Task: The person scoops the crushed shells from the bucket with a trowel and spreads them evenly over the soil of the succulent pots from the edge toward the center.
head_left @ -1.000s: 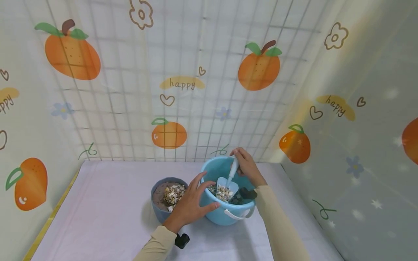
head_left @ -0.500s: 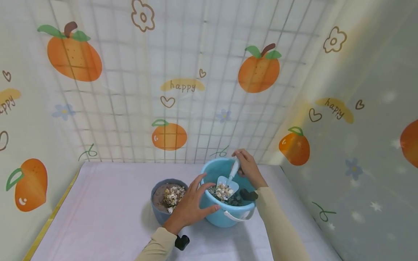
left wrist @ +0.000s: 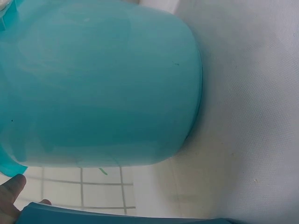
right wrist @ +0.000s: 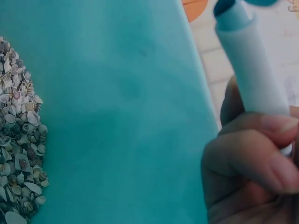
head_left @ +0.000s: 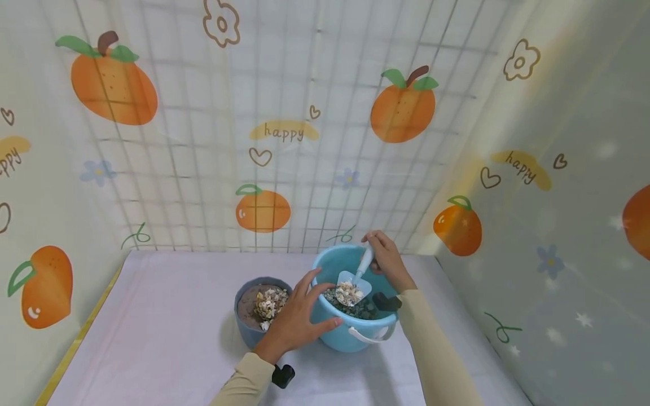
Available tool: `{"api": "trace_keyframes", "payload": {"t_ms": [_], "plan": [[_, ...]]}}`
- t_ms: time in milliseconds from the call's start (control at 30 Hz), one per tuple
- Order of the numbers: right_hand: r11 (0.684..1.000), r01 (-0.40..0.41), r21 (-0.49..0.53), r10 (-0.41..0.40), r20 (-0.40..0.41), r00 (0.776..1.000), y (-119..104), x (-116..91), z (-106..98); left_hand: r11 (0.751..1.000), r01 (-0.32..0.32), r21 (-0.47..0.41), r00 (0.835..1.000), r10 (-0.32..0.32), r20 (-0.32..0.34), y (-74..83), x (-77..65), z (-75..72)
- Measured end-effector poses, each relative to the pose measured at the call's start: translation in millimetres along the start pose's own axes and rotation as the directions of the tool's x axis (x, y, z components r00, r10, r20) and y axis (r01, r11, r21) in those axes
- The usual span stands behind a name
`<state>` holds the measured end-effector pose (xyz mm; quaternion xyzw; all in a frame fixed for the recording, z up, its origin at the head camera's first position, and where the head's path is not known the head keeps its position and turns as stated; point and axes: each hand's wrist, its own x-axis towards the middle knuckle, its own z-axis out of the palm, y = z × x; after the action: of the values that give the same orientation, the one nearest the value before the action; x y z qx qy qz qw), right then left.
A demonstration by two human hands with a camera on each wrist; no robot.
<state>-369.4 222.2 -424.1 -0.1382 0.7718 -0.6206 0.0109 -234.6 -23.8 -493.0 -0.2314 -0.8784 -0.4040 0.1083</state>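
My right hand (head_left: 384,260) grips the white handle of a light-blue toy shovel (head_left: 365,261) inside the blue bucket (head_left: 345,336). Small pale shells (head_left: 348,293) lie on the shovel's blade, just above more shells in the bucket. In the right wrist view, curled fingers (right wrist: 243,154) wrap the handle end. Spread around the bucket's left side, my left hand (head_left: 297,320) touches the rim with its fingers and keeps its thumb near the front wall. Left of the bucket stands a grey-blue pot (head_left: 247,332), holding brown soil-like material with shells (head_left: 271,303) on top; my left hand partly covers it.
Both containers stand close together on a white-covered table (head_left: 167,327). A white bucket handle (head_left: 367,336) hangs at the bucket's front. Behind it rises a fruit-printed curtain (head_left: 315,169) over a wire grid, and another sheet borders the right side.
The shovel has risen slightly and tilted in my right hand, with shells on its blade. More of the bucket's dark shells show beneath it. My left hand stays in place.
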Motion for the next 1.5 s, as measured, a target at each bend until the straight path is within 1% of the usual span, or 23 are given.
{"api": "trace_keyframes", "payload": {"t_ms": [200,267,367,467,633,700,767,933,1133,1233,1367,1400,1500], "plan": [[0.999,0.002,0.043,-0.003,0.022,1.0,-2.2,3.7,8.1,1.0,0.011,0.006,1.0,-0.01,-0.025,-5.5,-3.6,-5.2],[0.998,-0.008,0.062,0.007,0.018,1.0,-7.0,2.5,10.3,1.0,0.014,-0.014,1.0,-0.015,-0.028,-6.3,-5.5,-6.5],[0.997,-0.021,0.077,0.019,0.019,1.0,-15.8,1.1,13.8,0.997,0.026,-0.067,0.999,-0.029,-0.045,-6.4,-8.7,-10.5],[0.997,-0.021,0.076,0.019,0.038,0.999,-25.8,2.8,18.9,0.992,0.039,-0.12,0.996,-0.049,-0.079,-6.1,-12.1,-19.6],[0.997,0.019,0.072,-0.022,0.039,0.999,-29.2,19.4,29.6,0.991,0.054,-0.119,0.988,-0.07,-0.136,-11.4,-14.7,-40.5],[0.997,0.036,0.066,-0.039,0.038,0.999,-30.9,25.2,36.6,0.992,0.072,-0.107,0.984,-0.088,-0.157,-16.1,-16.4,-48.4],[0.997,0.049,0.058,-0.052,0.051,0.997,-32.1,29.1,43.7,0.989,0.092,-0.114,0.978,-0.111,-0.178,-21.4,-19.4,-55.6],[0.998,0.039,0.051,-0.042,0.06,0.997,-31.3,32.2,60.0,0.987,0.115,-0.115,0.971,-0.136,-0.197,-38.7,-29.7,-67.3],[0.999,0.003,0.036,-0.006,0.077,0.997,-27.2,36.1,80.7,0.98,0.184,-0.071,0.963,-0.194,-0.188,-58.8,-43.4,-76.0],[0.999,-0.021,0.041,0.017,0.09,0.996,-25.6,38.6,91.3,0.974,0.218,-0.065,0.961,-0.225,-0.162,-68.1,-51.8,-77.1],[0.998,-0.041,0.041,0.035,0.122,0.992,-26.0,42.0,104.6,0.964,0.251,-0.083,0.959,-0.259,-0.113,-80.5,-61.7,-76.5],[0.998,-0.04,0.043,0.034,0.136,0.99,-26.7,42.7,107.7,0.961,0.258,-0.097,0.958,-0.267,-0.102,-82.6,-63.9,-77.0],[0.998,-0.046,0.049,0.037,0.165,0.986,-24.3,41.9,108.5,0.95,0.266,-0.162,0.957,-0.281,-0.075,-86.5,-66.8,-71.6]]}}
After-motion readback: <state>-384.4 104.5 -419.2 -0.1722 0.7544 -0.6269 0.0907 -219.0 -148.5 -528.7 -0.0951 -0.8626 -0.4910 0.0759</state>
